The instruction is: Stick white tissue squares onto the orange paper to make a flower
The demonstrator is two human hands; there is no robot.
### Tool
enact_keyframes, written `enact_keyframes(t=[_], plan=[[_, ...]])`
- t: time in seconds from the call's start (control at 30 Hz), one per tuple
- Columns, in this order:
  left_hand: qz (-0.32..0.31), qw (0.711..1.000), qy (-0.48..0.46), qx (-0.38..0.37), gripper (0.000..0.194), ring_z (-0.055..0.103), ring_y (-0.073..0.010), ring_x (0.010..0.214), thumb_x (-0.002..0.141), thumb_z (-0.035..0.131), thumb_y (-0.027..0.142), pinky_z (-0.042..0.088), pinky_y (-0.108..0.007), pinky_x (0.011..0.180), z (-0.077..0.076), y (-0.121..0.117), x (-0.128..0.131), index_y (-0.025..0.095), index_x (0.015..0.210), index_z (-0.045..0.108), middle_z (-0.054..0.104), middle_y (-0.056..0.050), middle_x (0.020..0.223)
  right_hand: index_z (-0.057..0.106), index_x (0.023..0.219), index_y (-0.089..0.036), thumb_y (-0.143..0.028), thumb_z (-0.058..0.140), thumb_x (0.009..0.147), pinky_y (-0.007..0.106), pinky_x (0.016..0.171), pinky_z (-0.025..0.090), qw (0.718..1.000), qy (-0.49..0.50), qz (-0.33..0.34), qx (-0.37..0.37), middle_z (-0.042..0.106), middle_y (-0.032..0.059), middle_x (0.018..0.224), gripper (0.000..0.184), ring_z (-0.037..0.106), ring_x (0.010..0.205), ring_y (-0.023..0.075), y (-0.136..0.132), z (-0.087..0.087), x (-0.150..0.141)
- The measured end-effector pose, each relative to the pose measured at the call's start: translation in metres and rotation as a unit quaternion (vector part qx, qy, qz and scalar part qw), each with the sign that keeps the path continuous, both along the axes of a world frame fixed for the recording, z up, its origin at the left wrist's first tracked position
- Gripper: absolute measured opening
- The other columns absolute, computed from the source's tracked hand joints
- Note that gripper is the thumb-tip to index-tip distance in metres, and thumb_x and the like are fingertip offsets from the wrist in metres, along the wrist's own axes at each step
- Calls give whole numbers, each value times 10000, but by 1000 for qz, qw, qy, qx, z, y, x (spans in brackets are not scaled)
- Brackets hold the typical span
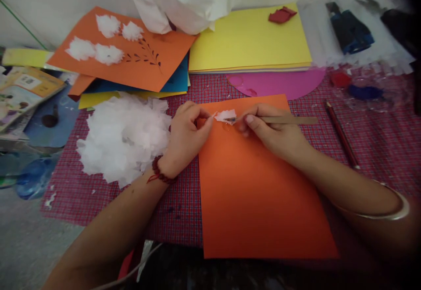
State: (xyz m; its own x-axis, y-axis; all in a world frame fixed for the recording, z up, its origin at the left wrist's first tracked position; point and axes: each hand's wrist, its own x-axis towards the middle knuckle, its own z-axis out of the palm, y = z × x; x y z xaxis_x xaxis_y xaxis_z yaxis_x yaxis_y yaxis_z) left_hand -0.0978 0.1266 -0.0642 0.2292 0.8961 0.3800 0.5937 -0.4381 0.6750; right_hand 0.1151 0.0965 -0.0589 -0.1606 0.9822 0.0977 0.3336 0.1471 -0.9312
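An orange sheet of paper (263, 193) lies in front of me on the checked cloth. Near its top edge, my left hand (192, 130) pinches the left end of a small white tissue paper piece (225, 115). My right hand (269, 130) is closed round a flat wooden stick (289, 120), pen-fashion, with its working tip at the tissue. A small wet-looking, clear spot (226, 127) shows on the orange paper just below. Left of my left hand sits a big heap of white tissue pieces (121, 136).
Another orange sheet (148, 68) bears white tissue flowers and dark painted leaves. Behind are stacked yellow paper (250, 40) and a white bag (184, 0). A pink sheet (279, 83), a dark red pencil (342, 134), a clear paint palette (368, 90) and pliers (371, 5) lie rightward.
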Motion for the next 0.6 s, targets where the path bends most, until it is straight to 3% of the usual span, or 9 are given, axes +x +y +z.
enact_keyframes(t=[0.1,0.27,0.47,0.6], plan=[[-19,1000,-10,21,178,545,-166,763,863,658,171,430,-328,740,-1,0,3,195,693,611,567,-3,731,596,778,-247,-480,560,959,339,661,520,999,42,1,-16,665,21,748,298,614,673,165,4,-1,1],[-94,993,63,-22,155,596,-178,820,875,622,151,454,-329,765,-5,-1,2,199,734,664,654,-25,796,611,789,-243,-460,568,956,348,690,535,998,58,13,-33,668,21,764,278,613,687,165,5,1,3],[-100,990,99,-1,148,599,-180,812,873,591,142,449,-328,759,-8,1,0,195,754,662,669,-32,804,614,895,-259,-452,654,902,361,700,558,996,78,12,-27,681,17,808,197,635,723,179,5,-2,3],[-104,989,106,1,139,599,-188,822,876,593,145,443,-332,761,-9,1,1,192,770,671,680,-40,826,593,907,-265,-500,596,940,375,708,574,995,92,-31,-6,677,19,789,237,652,707,182,0,-3,2]])
